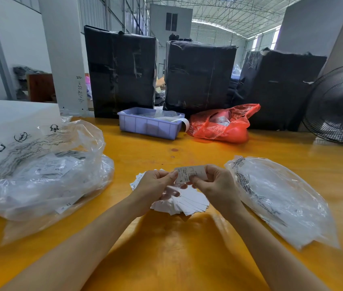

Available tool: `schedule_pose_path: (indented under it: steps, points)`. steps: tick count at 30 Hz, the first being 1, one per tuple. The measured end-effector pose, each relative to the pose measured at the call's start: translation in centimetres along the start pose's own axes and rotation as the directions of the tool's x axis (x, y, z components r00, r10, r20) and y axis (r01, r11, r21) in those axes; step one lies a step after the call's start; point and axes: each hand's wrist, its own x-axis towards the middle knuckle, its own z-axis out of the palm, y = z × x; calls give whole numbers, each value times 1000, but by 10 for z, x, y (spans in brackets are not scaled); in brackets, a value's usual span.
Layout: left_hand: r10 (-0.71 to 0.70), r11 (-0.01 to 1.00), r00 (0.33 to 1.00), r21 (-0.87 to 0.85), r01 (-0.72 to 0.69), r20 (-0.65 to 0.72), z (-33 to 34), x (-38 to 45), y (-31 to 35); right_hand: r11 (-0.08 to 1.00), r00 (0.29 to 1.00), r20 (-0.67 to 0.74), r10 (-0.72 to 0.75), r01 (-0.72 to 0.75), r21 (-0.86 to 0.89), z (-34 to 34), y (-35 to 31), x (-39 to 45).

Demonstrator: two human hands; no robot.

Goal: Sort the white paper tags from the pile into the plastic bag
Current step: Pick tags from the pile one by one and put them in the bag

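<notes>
Grip: both my hands are pinching one white paper tag (189,174) above the table; my right hand (214,183) is holding its right end between thumb and fingers, my left hand (153,185) is touching its left edge with the thumb tip.
Tag face: printed side is facing me, a letter S showing at its lower left corner.
Left hand load: I am also gripping a fanned stack of white tags (187,203) in that hand, the fan spreading out below and between my wrists.
Right bag: a clear plastic bag (280,198) with black print is lying flat just beside my right hand, white contents showing through it.
Left bag: a bigger crumpled clear bag (40,171) is sitting well to my left, printed labels visible inside.
Surface: yellow wooden table (166,248).
Far edge: a lilac plastic bin (149,124) and a red plastic bag (221,124) are sitting side by side in front of black wrapped bales (122,70).
Right edge: a black fan (338,106) is standing there.
</notes>
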Motion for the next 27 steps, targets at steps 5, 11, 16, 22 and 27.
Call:
schedule_pose_path:
  steps: [5,11,16,22,27]
  points:
    - [-15,999,996,39,18,-89,-2,4,-2,997,996,59,62,-64,37,-1,-2,0]
    - [-47,999,999,5,47,-27,-7,4,-3,965,981,79,176,-188,184,-6,-3,3]
    - [-39,999,999,-3,39,-3,-7,3,-2,960,981,56,187,-194,202,-6,-5,2]
    - [19,999,999,28,-18,-32,-7,3,0,969,974,140,180,-200,144,-7,-4,2]
    - [25,1000,999,-3,-25,-25,-6,3,1,977,978,117,173,-186,106,-7,-1,2]
